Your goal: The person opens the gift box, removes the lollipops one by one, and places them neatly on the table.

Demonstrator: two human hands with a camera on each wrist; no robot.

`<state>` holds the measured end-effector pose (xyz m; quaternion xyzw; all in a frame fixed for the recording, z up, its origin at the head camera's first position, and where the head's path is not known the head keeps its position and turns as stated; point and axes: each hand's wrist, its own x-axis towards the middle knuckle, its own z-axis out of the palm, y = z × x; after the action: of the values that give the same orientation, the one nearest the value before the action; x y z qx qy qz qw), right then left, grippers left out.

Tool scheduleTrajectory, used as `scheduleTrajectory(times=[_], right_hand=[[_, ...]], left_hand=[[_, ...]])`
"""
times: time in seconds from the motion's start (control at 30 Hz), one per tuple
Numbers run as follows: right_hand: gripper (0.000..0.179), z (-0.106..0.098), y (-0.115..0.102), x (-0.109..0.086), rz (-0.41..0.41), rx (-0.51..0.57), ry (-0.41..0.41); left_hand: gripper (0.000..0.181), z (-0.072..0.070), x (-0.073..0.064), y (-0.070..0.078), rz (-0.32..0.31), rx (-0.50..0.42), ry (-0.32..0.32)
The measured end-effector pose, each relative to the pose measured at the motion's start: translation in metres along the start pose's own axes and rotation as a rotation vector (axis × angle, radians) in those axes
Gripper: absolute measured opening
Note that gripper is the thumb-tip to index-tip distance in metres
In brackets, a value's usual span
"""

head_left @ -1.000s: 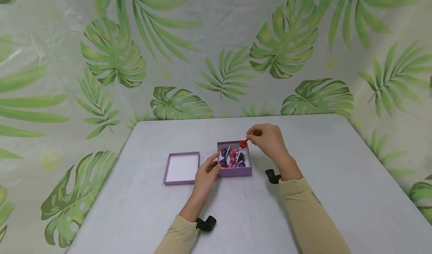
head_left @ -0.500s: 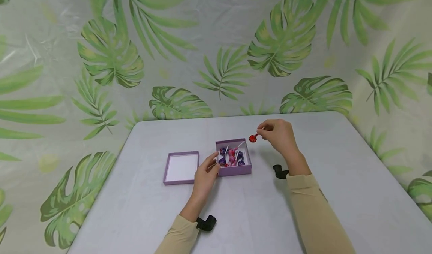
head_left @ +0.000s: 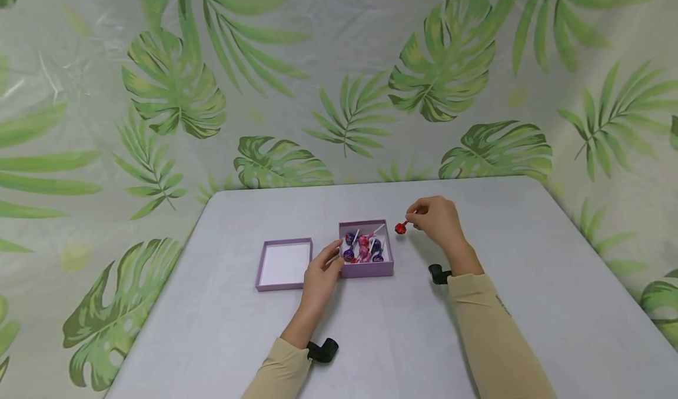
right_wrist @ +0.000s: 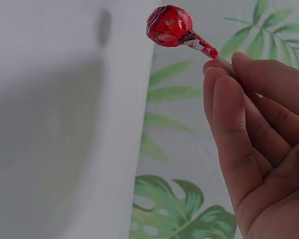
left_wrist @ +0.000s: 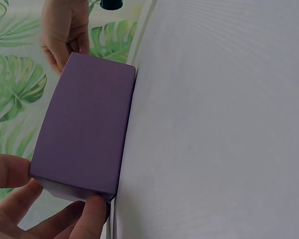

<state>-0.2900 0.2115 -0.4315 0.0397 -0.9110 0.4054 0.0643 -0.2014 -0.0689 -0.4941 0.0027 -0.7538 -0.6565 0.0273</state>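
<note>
Left wrist: box point(left_wrist: 84, 124) hides lollipops point(head_left: 364, 241); left grip point(left_wrist: 55, 224) cropped.

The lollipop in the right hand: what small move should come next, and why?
Probably lower the lollipop to the table: the right hand pinches its stick, it hangs outside the box, and a separate shadow suggests it is off the table.

The left arm point(head_left: 279, 366) is slanting forward and inward, its left hand point(head_left: 320, 274) holding thumb and index finger apart. The right arm point(head_left: 489, 334) is slanting forward and leftward, the right hand point(head_left: 435, 216) leaning inward at the wrist, its thumb pressing against the fingertips in a pinch
</note>
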Motion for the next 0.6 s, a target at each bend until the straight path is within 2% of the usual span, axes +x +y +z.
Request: scheduleTrajectory(times=[0.33, 0.6], right_hand=[[0.006, 0.011, 0.013, 0.005, 0.032, -0.006, -0.021], [0.007, 0.009, 0.028, 0.006, 0.085, 0.034, -0.065]], left_hand=[[0.043, 0.000, 0.000, 0.001, 0.014, -0.013, -0.006], [0.042, 0.000, -0.001, -0.001, 0.007, -0.002, -0.007]])
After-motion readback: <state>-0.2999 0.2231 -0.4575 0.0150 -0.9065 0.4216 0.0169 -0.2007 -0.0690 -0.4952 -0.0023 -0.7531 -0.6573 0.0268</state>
